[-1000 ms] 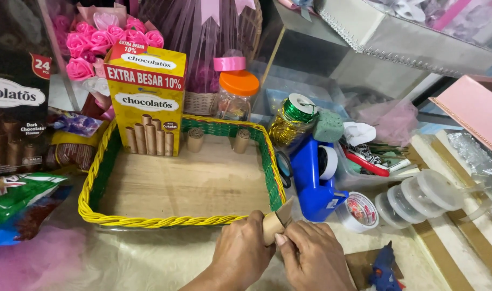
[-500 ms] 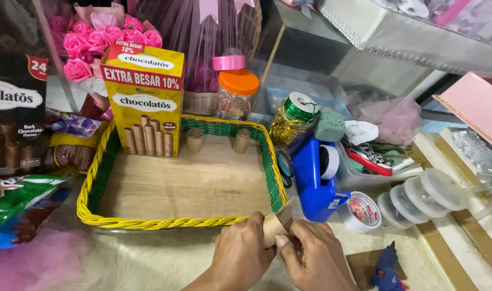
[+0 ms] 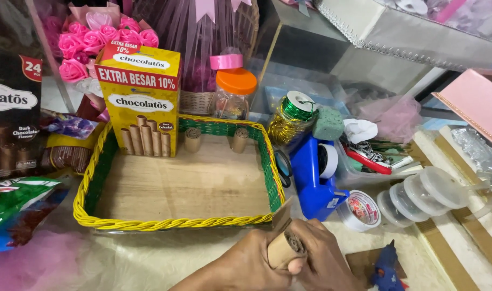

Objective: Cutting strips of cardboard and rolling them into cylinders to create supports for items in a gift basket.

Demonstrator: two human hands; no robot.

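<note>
Change since earlier frames: both hands and the roll are seen lower in the frame, further below the tray's front rim; tray contents are unchanged.
Left hand (image 3: 246, 264): seen at bottom centre; fingers curled around the brown cardboard roll (image 3: 282, 249); the roll is gripped at its lower side.
Right hand (image 3: 324, 257): seen at bottom centre, right of the roll; fingers closed against the roll's end; thumb pressed under it.
Roll position: held between both hands, just below the front right corner of the woven tray (image 3: 95, 215); a loose flap sticks up at its upper end.
Tray: yellow and green rim, bare wooden floor; centre of frame.
Inside tray: yellow wafer-stick box (image 3: 138, 99) stood upright at the back left; two short cardboard rolls (image 3: 192, 140) stood along the back wall.
Right of tray: blue tape dispenser (image 3: 313, 178); tape roll (image 3: 359, 210) just beside it; stack of clear lids (image 3: 424, 194) further right.
Lower right: blue glue gun (image 3: 387, 267), partly cut off by the frame edge.
Behind tray: orange-lidded jar (image 3: 234, 94); pink paper roses (image 3: 76, 46) at upper left.
</note>
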